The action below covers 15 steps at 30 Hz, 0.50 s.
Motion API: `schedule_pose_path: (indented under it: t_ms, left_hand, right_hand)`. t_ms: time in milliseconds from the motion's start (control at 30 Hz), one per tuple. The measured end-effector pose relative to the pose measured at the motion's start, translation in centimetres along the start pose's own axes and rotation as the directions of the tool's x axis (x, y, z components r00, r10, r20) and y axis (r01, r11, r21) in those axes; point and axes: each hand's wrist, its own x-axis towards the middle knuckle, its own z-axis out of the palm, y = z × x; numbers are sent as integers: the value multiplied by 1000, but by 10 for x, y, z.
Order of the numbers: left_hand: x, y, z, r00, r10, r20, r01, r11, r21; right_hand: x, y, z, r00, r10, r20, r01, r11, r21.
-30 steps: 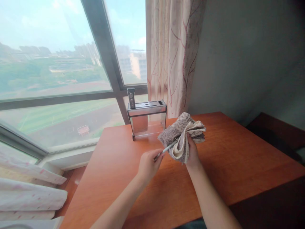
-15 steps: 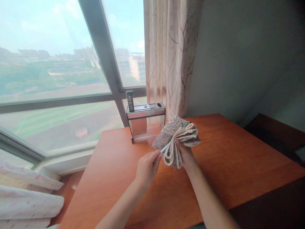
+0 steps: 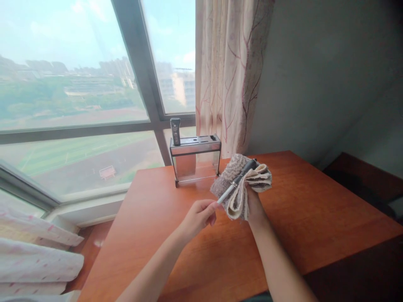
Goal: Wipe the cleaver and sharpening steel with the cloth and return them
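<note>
Left hand (image 3: 199, 216) pinched shut on the pale tip of a slim tool (image 3: 236, 182). Long axis slanted from seven o'clock up to one o'clock, dark handle end pointing toward one o'clock, light end toward seven. Tool resting in the folds of a grey-and-cream cloth (image 3: 241, 188), held above the orange table (image 3: 315, 218). Right hand (image 3: 254, 205) closed round the cloth from below. Knife holder (image 3: 195, 157) at eleven o'clock of the cloth, one handle (image 3: 175, 131) upright in it.

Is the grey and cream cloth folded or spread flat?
Folded: the grey and cream cloth is bunched in layers in the right hand, around a slim knife.
</note>
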Motion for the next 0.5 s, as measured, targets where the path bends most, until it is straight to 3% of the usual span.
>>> schedule_pose_path:
  t_ms: [267,333,400,500]
  left_hand:
    - [4,-15,1,999,-30,32,27,993,117]
    - [6,-17,2,996,52,-70,-38,983,180]
    - [7,-18,1,966,169,-194,-112,955,275]
    - [8,-18,0,944,207,-257,-118,939,322]
  right_hand:
    - [0,8,-7,994,109,23,-109,994,22]
    - [1,8,-3,999,39,-36,-39,999,3]
    - [2,7,2,985,-100,-140,93,994,-56]
    - [1,3,7,940,-273,-204,239,955,-176]
